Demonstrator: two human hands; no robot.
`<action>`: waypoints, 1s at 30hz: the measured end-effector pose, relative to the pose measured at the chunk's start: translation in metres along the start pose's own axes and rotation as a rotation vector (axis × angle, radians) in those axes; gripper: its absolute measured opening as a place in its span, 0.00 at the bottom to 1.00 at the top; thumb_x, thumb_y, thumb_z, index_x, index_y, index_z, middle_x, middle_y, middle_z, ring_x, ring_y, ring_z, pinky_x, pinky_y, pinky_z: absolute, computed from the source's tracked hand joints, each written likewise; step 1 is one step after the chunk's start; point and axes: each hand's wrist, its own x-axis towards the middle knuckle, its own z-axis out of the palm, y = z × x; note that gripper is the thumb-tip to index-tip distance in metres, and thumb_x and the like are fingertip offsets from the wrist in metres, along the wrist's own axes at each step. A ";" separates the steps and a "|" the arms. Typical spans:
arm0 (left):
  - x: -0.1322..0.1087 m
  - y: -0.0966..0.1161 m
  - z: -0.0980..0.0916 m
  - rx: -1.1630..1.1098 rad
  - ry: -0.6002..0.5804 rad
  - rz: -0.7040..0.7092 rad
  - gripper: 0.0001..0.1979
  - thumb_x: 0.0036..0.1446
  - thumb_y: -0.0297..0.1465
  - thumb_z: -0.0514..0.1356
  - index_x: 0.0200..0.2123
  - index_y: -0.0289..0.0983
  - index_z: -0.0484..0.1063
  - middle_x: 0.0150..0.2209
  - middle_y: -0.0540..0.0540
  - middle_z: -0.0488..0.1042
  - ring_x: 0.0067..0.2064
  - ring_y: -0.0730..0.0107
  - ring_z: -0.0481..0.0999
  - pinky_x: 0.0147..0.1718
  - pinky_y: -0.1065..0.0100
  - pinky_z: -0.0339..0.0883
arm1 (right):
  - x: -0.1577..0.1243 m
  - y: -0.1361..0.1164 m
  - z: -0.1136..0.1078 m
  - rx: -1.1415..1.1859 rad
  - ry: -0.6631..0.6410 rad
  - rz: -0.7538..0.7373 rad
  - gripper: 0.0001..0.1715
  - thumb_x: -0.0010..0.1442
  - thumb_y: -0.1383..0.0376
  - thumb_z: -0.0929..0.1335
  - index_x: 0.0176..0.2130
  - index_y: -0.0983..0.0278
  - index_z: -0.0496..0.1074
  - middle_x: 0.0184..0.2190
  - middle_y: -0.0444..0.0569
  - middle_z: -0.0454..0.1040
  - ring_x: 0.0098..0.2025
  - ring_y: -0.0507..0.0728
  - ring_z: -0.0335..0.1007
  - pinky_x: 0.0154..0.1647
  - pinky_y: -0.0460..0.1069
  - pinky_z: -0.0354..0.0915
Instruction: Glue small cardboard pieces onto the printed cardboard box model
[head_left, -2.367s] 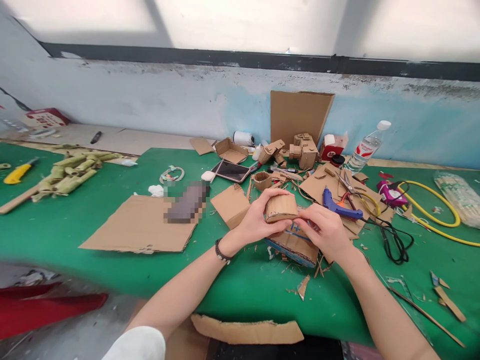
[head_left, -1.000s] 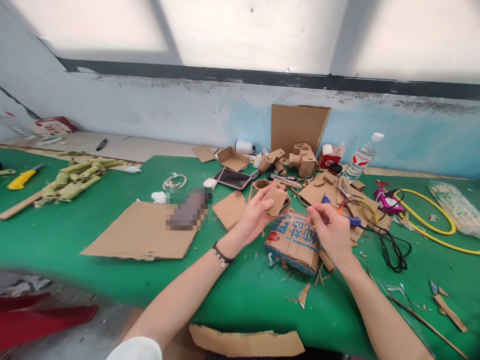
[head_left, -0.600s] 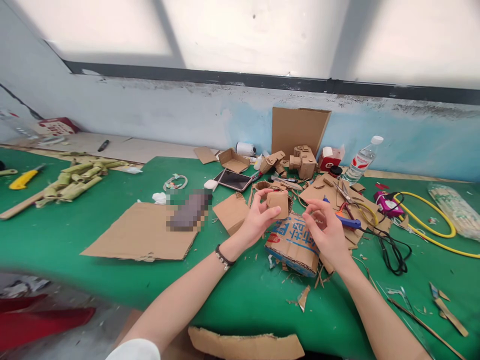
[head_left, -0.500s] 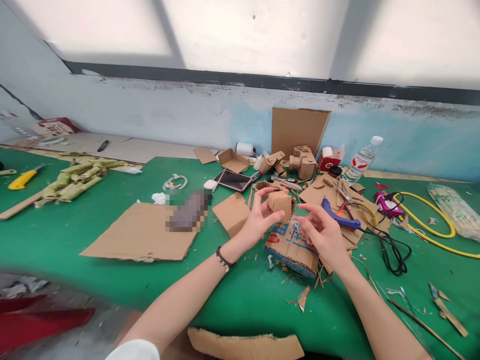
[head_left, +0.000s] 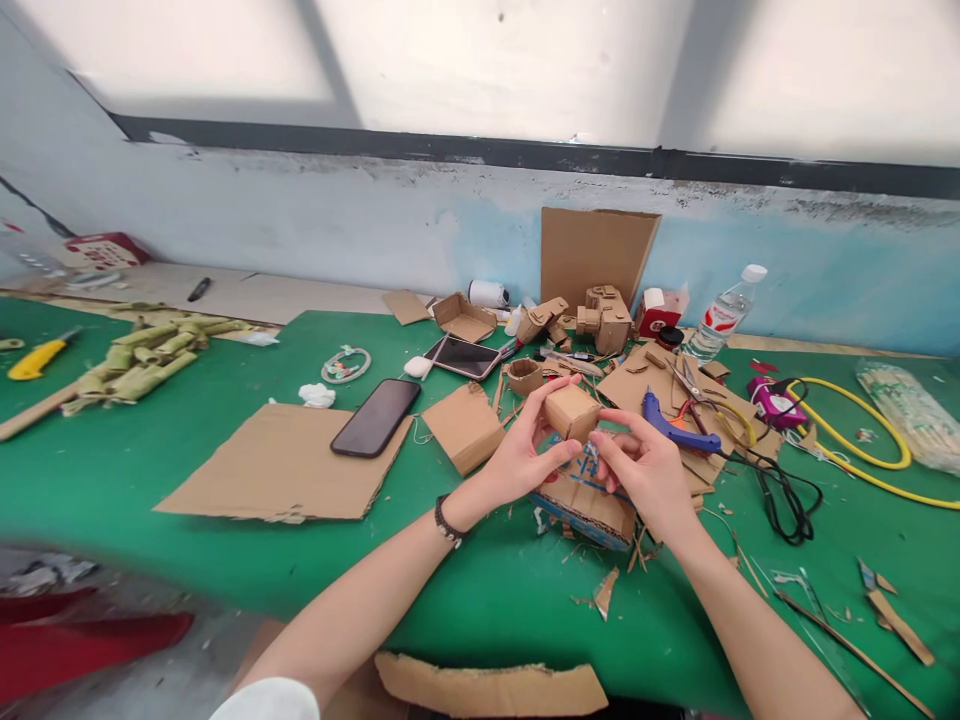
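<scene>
A small cardboard box [head_left: 571, 408] is held up in front of me, its flat top tilted toward me. My left hand [head_left: 534, 440] closes around its left side, thumb at the front and fingers behind. On the right, my right hand [head_left: 636, 455] grips the same box's near corner between bent thumb and index finger. Directly below lies a larger cardboard piece with blue print [head_left: 589, 500], partly covered by both hands. The underside of the small box is out of sight.
To the right are a blue glue gun [head_left: 679, 428], scissors [head_left: 688, 380] and a yellow cable [head_left: 892, 425]. A phone [head_left: 376, 417] lies on a cardboard sheet [head_left: 277, 465] at left. Behind stand a cardboard camera model [head_left: 606, 320] and a water bottle [head_left: 726, 315].
The small box has been turned so its top face shows more. My right fingers, apart from it before, have come in against its right side.
</scene>
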 end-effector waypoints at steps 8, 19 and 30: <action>-0.007 -0.006 0.008 0.111 0.012 0.024 0.37 0.77 0.45 0.66 0.80 0.45 0.57 0.84 0.32 0.57 0.83 0.44 0.65 0.80 0.46 0.65 | 0.002 0.011 0.000 -0.129 0.065 -0.128 0.24 0.69 0.42 0.78 0.49 0.55 0.77 0.22 0.41 0.79 0.19 0.59 0.76 0.22 0.53 0.73; -0.009 -0.007 0.006 0.149 -0.017 0.054 0.38 0.77 0.43 0.66 0.81 0.44 0.56 0.85 0.32 0.57 0.85 0.43 0.60 0.81 0.47 0.63 | 0.000 0.016 0.003 -0.189 0.061 -0.135 0.20 0.72 0.45 0.75 0.49 0.55 0.72 0.22 0.36 0.76 0.20 0.56 0.73 0.24 0.49 0.69; 0.011 -0.006 0.001 0.008 0.282 0.052 0.52 0.62 0.52 0.79 0.79 0.45 0.58 0.73 0.34 0.71 0.72 0.47 0.75 0.71 0.52 0.73 | 0.006 0.012 -0.004 -0.377 0.267 -0.410 0.17 0.76 0.48 0.75 0.52 0.56 0.76 0.27 0.39 0.80 0.24 0.56 0.77 0.27 0.49 0.73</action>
